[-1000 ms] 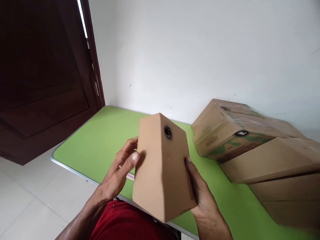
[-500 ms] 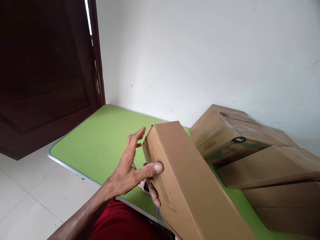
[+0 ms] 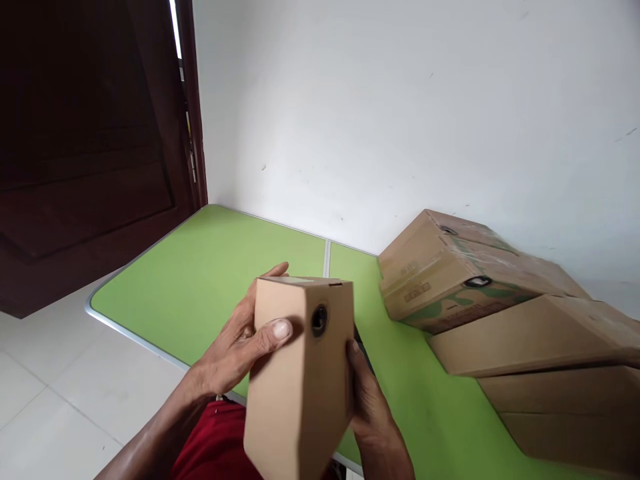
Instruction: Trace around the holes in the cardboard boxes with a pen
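Note:
Between my two hands is a brown cardboard box (image 3: pixel 280 400), held upright close to my body over the table's near edge. A round hole with a dark rim shows near the top of its right-hand face. My left hand (image 3: pixel 245 340) grips the box's left side, thumb across the front face and fingers behind. On the other side my right hand (image 3: pixel 369 393) presses against the box, its fingers partly hidden. The green folding table (image 3: pixel 200 287) lies beneath and beyond the box.
At the right of the table sits a larger carton (image 3: pixel 440 273) with green print and round holes, against the white wall (image 3: pixel 400 120). Nearer lie more plain brown boxes (image 3: pixel 520 340). A dark door (image 3: pixel 90 133) stands left, above the tiled floor (image 3: pixel 65 373).
The box has turned, so its holed face now shows, and has come left and lower. My left hand has closed onto its side; my right hand now appears on its right side.

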{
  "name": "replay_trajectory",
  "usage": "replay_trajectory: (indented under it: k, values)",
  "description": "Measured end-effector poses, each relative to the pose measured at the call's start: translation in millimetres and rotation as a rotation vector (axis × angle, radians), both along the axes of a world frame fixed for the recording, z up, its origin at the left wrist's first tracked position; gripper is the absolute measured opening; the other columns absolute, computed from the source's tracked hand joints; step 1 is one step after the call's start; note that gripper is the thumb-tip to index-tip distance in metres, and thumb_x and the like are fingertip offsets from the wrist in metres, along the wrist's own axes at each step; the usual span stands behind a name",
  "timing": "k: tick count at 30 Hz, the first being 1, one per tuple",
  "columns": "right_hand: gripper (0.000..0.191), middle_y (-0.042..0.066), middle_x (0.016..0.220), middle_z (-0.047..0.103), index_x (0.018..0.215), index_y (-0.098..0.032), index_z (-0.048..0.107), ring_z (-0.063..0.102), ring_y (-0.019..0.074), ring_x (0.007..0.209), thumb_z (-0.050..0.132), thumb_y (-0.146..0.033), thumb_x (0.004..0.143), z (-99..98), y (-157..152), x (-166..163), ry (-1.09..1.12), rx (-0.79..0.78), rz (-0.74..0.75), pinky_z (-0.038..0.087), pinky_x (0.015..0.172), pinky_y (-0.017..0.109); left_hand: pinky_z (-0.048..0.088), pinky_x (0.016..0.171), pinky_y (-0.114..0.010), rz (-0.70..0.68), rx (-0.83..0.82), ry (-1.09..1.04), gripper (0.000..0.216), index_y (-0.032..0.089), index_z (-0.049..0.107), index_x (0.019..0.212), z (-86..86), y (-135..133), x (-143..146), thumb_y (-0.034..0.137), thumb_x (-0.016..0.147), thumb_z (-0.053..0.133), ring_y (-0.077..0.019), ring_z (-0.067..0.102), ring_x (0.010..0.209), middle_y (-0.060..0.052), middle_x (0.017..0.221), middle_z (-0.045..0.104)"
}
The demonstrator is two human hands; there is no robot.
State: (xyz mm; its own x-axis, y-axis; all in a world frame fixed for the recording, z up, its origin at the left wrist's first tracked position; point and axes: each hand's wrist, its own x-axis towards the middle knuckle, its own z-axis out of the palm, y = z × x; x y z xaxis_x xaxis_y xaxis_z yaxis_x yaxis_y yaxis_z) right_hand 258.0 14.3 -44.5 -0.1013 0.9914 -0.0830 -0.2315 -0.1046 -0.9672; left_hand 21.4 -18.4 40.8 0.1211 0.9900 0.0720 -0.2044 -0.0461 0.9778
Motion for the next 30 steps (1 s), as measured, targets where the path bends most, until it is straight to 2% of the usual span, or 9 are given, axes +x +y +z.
replay_trajectory:
  k: [3,5,9,13,17,20,23,26,30]
  values:
    - [0.054,0.011,0.106,0.089,0.093,-0.027,0.082,0.083,0.0394,0.105,0.096,-0.075,0.072,3.8,0,8,0.088,-0.093,-0.101,0.069,0.091,0.056,0.054,0.12,-0.052,0.006,0.008,-0.013,0.096,0.034,0.047,0.174,-1.8,-4,-6,0.074,0.093,0.08,-0.0474,0.049,0.156,-0.013,0.174,0.053]
    - [0.05,0.01,0.102,0.088,0.088,-0.028,0.079,0.083,0.0378,0.099,0.101,-0.068,0.068,11.7,0,11,0.103,-0.071,-0.112,0.07,0.087,0.053,0.054,0.12,-0.047,0.017,0.07,0.003,0.09,0.034,0.047,0.173,-3.5,-6,-6,0.067,0.096,0.081,-0.0444,0.048,0.158,-0.011,0.175,0.052]
    - [0.059,0.011,0.108,0.087,0.106,-0.029,0.081,0.083,0.0376,0.094,0.104,-0.061,0.063,25.9,-4,9,0.103,0.015,-0.146,0.07,0.077,0.05,0.059,0.114,-0.044,0.03,0.085,-0.022,0.089,0.036,0.041,0.176,-5.4,-11,-3,0.054,0.1,0.083,-0.0413,0.054,0.155,-0.011,0.172,0.055]
    - [0.061,0.009,0.102,0.088,0.116,-0.032,0.079,0.083,0.0367,0.091,0.103,-0.057,0.067,24.3,-10,15,0.036,0.055,-0.102,0.068,0.076,0.05,0.054,0.121,-0.044,0.063,0.141,0.028,0.09,0.034,0.043,0.174,-3.0,-13,-3,0.042,0.097,0.088,-0.0379,0.059,0.15,-0.011,0.164,0.061]
    - [0.09,0.013,0.118,0.089,0.151,-0.035,0.067,0.082,0.0386,0.111,0.104,-0.05,0.071,13.5,-10,28,-0.016,0.06,-0.035,0.065,0.1,0.058,0.054,0.12,-0.042,0.071,0.288,0.135,0.089,0.034,0.055,0.167,-0.9,-11,-8,0.035,0.088,0.098,-0.0361,0.061,0.146,-0.01,0.159,0.063]
    - [0.096,0.012,0.125,0.088,0.158,-0.038,0.062,0.081,0.0379,0.118,0.104,-0.047,0.072,4.9,-10,35,-0.005,0.067,-0.019,0.06,0.111,0.06,0.054,0.12,-0.041,0.07,0.353,0.182,0.098,0.037,0.053,0.169,-2.6,-10,-11,0.033,0.084,0.101,-0.0337,0.061,0.144,-0.009,0.16,0.061]
    - [0.08,0.012,0.12,0.088,0.144,-0.035,0.071,0.083,0.0369,0.108,0.104,-0.048,0.073,0.2,-11,36,0.011,0.058,-0.018,0.064,0.101,0.057,0.053,0.121,-0.043,0.081,0.347,0.222,0.093,0.038,0.051,0.169,-4.7,-11,-10,0.037,0.089,0.097,-0.0341,0.06,0.144,-0.009,0.159,0.06]
    - [0.062,0.013,0.116,0.088,0.124,-0.029,0.08,0.083,0.036,0.101,0.104,-0.052,0.071,2.2,-14,30,0.015,0.027,-0.02,0.068,0.09,0.052,0.051,0.123,-0.049,0.113,0.248,0.261,0.088,0.034,0.05,0.17,-3.5,-14,-8,0.046,0.093,0.091,-0.0387,0.058,0.147,-0.013,0.16,0.06]
    - [0.061,0.014,0.109,0.087,0.11,-0.025,0.083,0.082,0.0352,0.099,0.105,-0.06,0.064,12.0,-19,18,0.012,0.011,-0.114,0.068,0.084,0.046,0.052,0.123,-0.046,0.1,0.118,0.225,0.092,0.036,0.045,0.172,2.3,-18,-6,0.052,0.094,0.09,-0.0371,0.056,0.151,-0.011,0.165,0.058]
